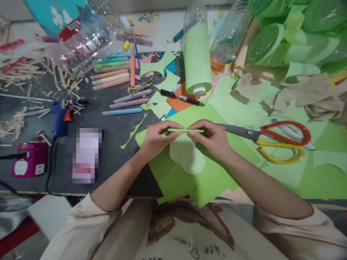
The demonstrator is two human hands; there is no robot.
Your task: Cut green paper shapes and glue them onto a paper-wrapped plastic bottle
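Note:
Between my left hand [158, 135] and my right hand [211, 136] is a thin piece of green paper [185, 130], seen nearly edge-on. The fingers and thumbs of both hands pinch it, one hand at each end. Below it, a pale green paper cutout [187, 155] with rounded lobes lies on a larger bright green sheet [168, 177]. Scissors [253, 133] with one red and one yellow handle lie just right of my right hand, their blade tips hidden behind it. A black pen [182, 97] rests beyond my hands.
A plastic bottle wrapped in green paper [197, 57] stands behind the pen. Several markers [112, 77], a blue glue gun [60, 117], a phone [86, 155] and a purple box [31, 159] occupy the left. Crumpled brown paper [287, 94] and green-wrapped bottles [306, 39] lie right.

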